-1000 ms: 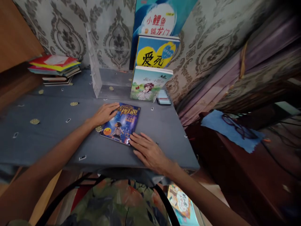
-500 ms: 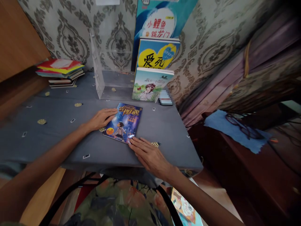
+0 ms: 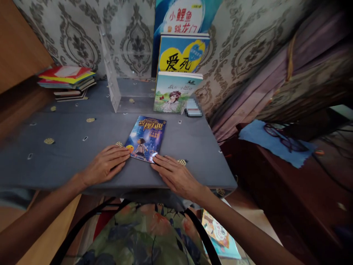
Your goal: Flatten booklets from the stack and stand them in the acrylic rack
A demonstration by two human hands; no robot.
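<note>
A book [image 3: 147, 138] with a dark blue and purple cover lies closed and face up on the grey tablecloth. My left hand [image 3: 106, 163] rests flat beside its lower left corner, fingertips touching the edge. At the lower right corner, my right hand [image 3: 176, 175] lies with stretched fingers, the tips against the cover's corner. Neither hand grips the book. Behind it stands a clear acrylic rack [image 3: 113, 81]. Its right side holds a green-white book [image 3: 176, 94], a blue and yellow book [image 3: 183, 51] and a tall teal book [image 3: 204, 14].
A stack of books and folders [image 3: 67, 82] lies at the table's back left. Next to the rack sits a small blurred object [image 3: 193, 107]. To the right, glasses [image 3: 286, 138] rest on a blue cloth [image 3: 256, 140]. More books [image 3: 217, 230] lie below the table's front edge.
My left hand has slid down and toward me, from the book's left side to its lower left corner. My right hand stays at the lower right corner. The view has shifted slightly.
</note>
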